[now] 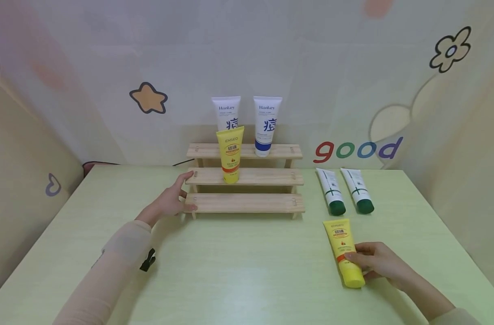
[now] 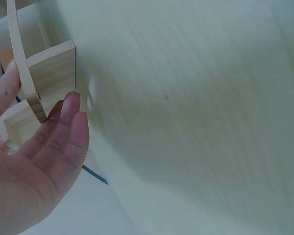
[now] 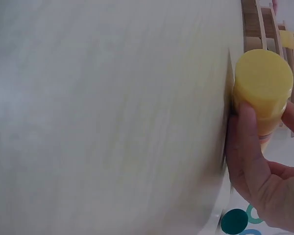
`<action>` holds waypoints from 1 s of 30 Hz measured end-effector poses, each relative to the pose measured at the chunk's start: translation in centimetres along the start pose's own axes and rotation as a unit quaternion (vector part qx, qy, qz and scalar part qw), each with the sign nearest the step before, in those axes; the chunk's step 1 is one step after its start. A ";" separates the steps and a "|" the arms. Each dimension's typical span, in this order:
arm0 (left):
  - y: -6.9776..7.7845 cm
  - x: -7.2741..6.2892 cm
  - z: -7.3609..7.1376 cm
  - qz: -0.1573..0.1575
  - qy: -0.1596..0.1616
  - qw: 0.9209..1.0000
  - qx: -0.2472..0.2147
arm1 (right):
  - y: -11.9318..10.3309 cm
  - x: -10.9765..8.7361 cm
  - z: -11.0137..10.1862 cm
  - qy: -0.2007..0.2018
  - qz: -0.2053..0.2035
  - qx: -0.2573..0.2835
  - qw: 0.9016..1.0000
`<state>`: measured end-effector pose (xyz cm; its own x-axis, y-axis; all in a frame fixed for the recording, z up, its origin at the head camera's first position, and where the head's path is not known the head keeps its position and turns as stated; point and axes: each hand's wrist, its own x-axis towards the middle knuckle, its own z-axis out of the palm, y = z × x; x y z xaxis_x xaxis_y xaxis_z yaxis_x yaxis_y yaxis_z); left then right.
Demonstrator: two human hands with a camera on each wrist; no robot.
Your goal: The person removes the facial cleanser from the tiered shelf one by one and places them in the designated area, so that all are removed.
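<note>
At the left end of a three-tier wooden rack, my left hand holds the boards, with one finger on the middle tier and the thumb by the lowest. The left wrist view shows the thumb and fingers of that hand on either side of a board end. On the table at the right, a yellow squeeze tube is gripped near its cap by my right hand. Its cap faces the right wrist camera, fingers along one side and thumb opposite.
Another yellow tube stands on the middle tier. Two white-and-blue tubes stand on the top tier, one partly hidden. Two white tubes with green caps lie right of the rack. A black clip-like piece is by the left sleeve.
</note>
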<state>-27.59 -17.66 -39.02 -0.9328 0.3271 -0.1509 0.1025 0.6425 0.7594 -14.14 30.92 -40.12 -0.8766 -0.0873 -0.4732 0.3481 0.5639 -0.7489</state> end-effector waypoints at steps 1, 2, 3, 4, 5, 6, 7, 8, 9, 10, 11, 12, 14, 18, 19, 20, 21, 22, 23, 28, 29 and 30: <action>0.0 0.0 0.0 -0.001 0.001 1.000 0.000 | -0.1 -0.1 0.1 0.003 0.001 -0.006 1.000; 0.0 -0.1 0.0 -0.001 0.001 1.000 0.000 | -0.2 -0.2 0.1 0.007 0.000 -0.012 1.000; 0.1 -0.1 0.0 -0.002 0.000 1.000 0.000 | -0.3 -0.3 0.1 0.012 -0.009 -0.022 1.000; 0.1 -0.1 0.0 -0.001 0.000 1.000 -0.001 | -0.4 -0.5 0.0 0.017 -0.018 -0.033 0.999; 0.1 -0.1 0.0 -0.002 0.000 1.000 -0.001 | -0.6 -0.7 0.0 0.025 -0.025 -0.045 0.998; 0.0 -0.1 0.0 -0.001 0.000 1.000 -0.002 | -0.9 -0.9 -0.1 0.033 -0.035 -0.056 0.997; 0.1 -0.1 0.0 0.000 0.000 1.000 -0.003 | -1.2 -1.1 -0.3 0.043 -0.043 -0.068 0.996; 0.1 -0.1 -0.1 0.001 -0.001 1.000 -0.003 | -1.5 -1.3 -0.4 0.049 -0.056 -0.075 0.994; 0.1 -0.1 -0.1 0.001 -0.001 1.000 -0.004 | -1.9 -1.5 -0.6 0.054 -0.070 -0.079 0.993; 0.1 -0.1 -0.1 0.002 -0.001 1.000 -0.004 | -2.4 -1.6 -0.7 0.053 -0.081 -0.075 0.992; 0.1 -0.1 -0.1 0.003 -0.001 1.000 -0.005 | -2.9 -1.7 -0.8 0.051 -0.094 -0.069 0.992; 0.1 -0.1 -0.1 0.003 -0.001 1.000 -0.005 | -3.5 -1.8 -0.9 0.048 -0.109 -0.061 0.991; 0.1 -0.1 -0.1 0.003 -0.002 1.000 -0.006 | -4.7 -1.7 -0.9 0.038 -0.139 -0.040 0.989; 0.2 -0.2 -0.1 0.003 -0.001 1.000 -0.005 | -7.4 -0.9 -0.4 0.024 -0.199 -0.012 0.980; 0.2 -0.2 -0.1 0.004 -0.001 1.000 -0.005 | -8.1 -0.6 -0.1 0.024 -0.211 -0.007 0.977; 0.3 -0.2 -0.1 0.004 0.000 1.000 -0.005 | -8.8 -0.3 0.1 0.023 -0.223 -0.001 0.975; 0.3 -0.2 -0.1 0.005 0.000 1.000 -0.005 | -9.4 0.1 0.5 0.025 -0.234 0.002 0.972; 0.2 -0.2 -0.1 0.006 -0.001 1.000 -0.005 | -10.1 0.6 0.8 0.026 -0.244 0.006 0.970; 0.2 -0.2 -0.2 0.006 -0.001 1.000 -0.006 | -10.8 1.1 1.3 0.029 -0.249 0.013 0.968; 0.1 -0.2 -0.1 0.006 -0.004 1.000 -0.011 | -14.2 3.5 3.8 0.043 -0.278 0.054 0.958; 0.0 -0.2 -0.1 0.006 -0.003 1.000 -0.011 | -14.9 4.0 4.4 0.044 -0.282 0.067 0.956; 0.0 -0.2 -0.1 0.007 -0.003 1.000 -0.012 | -15.5 4.5 4.9 0.045 -0.285 0.079 0.954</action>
<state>-27.40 -17.75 -38.93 -0.9295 0.3393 -0.1443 0.1066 0.6220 0.7757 -21.85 17.74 -32.94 -0.9610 -0.2680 0.0690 -0.1548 0.3141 -0.9367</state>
